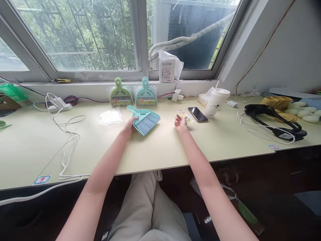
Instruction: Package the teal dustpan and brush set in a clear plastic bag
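Note:
A teal dustpan with a matching brush (146, 122) nested in it lies tilted at the middle of the table, its handle toward the window. My left hand (131, 124) grips its left edge near the base of the handle. To the right, my right hand (181, 123) is palm up with curled fingers, beside a small colourful card (185, 116); whether it holds anything is too small to tell. Behind the dustpan, a green wrapped dustpan set (121, 93) and a teal wrapped set (145, 93) lean against the sill. A clear plastic wrapper (111, 116) lies left of my left hand.
Right of my right hand are a black phone (198, 114) and a white cup with a straw (216, 103). A black strap-like device (276, 122) lies farther right. White cables (65, 144) run across the left side. A white package (168, 68) stands on the sill.

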Demonstrator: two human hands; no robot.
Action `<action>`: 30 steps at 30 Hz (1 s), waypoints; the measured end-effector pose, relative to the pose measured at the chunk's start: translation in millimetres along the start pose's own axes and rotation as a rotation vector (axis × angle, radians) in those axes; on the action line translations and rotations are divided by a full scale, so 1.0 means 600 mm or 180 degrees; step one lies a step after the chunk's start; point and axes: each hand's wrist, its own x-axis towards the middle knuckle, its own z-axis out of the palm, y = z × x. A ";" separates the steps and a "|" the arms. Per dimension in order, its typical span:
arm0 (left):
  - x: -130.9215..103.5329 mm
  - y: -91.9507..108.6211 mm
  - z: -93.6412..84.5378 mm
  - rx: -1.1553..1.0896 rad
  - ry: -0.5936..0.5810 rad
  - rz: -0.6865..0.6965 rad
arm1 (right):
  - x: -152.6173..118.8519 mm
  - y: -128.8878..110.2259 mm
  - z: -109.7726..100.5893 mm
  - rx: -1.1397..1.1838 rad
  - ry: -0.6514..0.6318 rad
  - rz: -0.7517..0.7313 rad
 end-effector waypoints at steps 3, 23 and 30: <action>-0.008 -0.001 0.012 0.0131 -0.0196 -0.0157 | -0.002 0.004 0.002 0.0033 0.0022 -0.0117; -0.038 -0.031 0.082 0.0478 -0.1023 -0.0118 | -0.079 0.070 0.048 -0.4736 -0.1444 -0.3104; -0.058 -0.009 0.096 0.0831 -0.0736 0.0368 | -0.092 0.077 0.053 -0.4784 -0.1337 -0.3236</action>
